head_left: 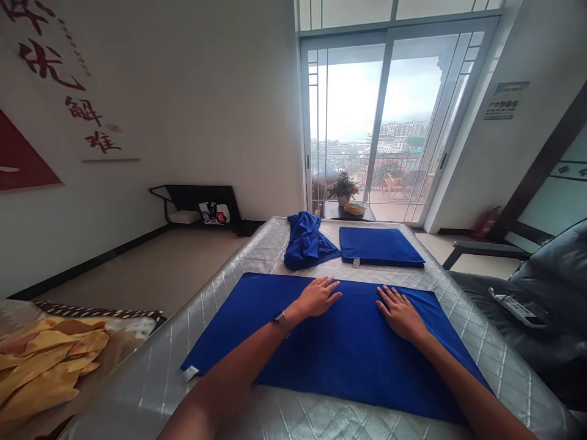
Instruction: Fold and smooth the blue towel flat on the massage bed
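A blue cloth [348, 342] lies spread in a long flat rectangle on the silver quilted table cover [330, 418], a white tag at its near left corner. Flat near the cloth's far edge rests my left hand [318, 296], fingers apart, with a watch on the wrist. My right hand [400, 311] also lies on the cloth, farther right, its fingers stretched out. Neither hand grips anything. Beyond them a folded blue cloth [380, 245] with a white tag sits at the right, and a crumpled blue cloth [308, 241] is heaped to its left.
Right of the table stands a black leather chair [532, 305] with a white corded device [518, 310] on it. Yellow fabric [50, 360] lies at the lower left. Behind the table, a small dark table [331, 211] bears a potted plant [343, 186] before sliding glass doors.
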### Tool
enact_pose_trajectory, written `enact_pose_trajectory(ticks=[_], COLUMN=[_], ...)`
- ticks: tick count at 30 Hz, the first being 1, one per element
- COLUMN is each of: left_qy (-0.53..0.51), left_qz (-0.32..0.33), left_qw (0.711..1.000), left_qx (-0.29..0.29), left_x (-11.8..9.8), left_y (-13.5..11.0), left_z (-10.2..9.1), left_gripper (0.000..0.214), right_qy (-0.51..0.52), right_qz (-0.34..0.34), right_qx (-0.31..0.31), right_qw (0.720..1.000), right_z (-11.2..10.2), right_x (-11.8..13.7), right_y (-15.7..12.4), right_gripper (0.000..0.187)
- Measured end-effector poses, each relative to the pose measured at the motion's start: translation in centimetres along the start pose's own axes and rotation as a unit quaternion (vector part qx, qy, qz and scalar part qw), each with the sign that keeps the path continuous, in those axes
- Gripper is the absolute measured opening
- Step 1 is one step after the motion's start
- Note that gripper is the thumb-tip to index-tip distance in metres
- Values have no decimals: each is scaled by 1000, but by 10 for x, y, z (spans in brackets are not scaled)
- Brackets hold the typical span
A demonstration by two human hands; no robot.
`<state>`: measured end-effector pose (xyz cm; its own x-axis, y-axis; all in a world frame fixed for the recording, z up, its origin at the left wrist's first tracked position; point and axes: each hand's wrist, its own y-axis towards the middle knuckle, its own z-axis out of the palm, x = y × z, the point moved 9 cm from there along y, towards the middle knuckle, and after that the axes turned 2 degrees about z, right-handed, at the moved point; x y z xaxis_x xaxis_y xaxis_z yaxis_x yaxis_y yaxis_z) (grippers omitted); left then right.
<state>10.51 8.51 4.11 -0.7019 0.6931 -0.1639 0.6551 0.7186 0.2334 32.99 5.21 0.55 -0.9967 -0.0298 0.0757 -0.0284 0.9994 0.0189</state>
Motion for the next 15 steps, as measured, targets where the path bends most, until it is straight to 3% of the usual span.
enact_pose_trajectory(ticks=[2,5,8,15], left_qy=[2,-1,5,51], left_qz=[-23,-59,-109,-264], left_qw=[1000,998,993,961], left_qx=[12,15,33,64], left_x=[9,33,70,179], left_y=[2,-8,-29,-100], left_z=[21,30,22,-12], left_gripper=[59,62,65,67], right_qy=[2,9,10,-12], right_qz=[1,6,9,19], right_qx=[0,-5,-4,21], right_qw=[1000,1000,1000,1000], right_z=[1,1,3,5], right_x=[-2,-9,-13,-15], right_y=[0,2,4,6], right_gripper=[65,65,65,65])
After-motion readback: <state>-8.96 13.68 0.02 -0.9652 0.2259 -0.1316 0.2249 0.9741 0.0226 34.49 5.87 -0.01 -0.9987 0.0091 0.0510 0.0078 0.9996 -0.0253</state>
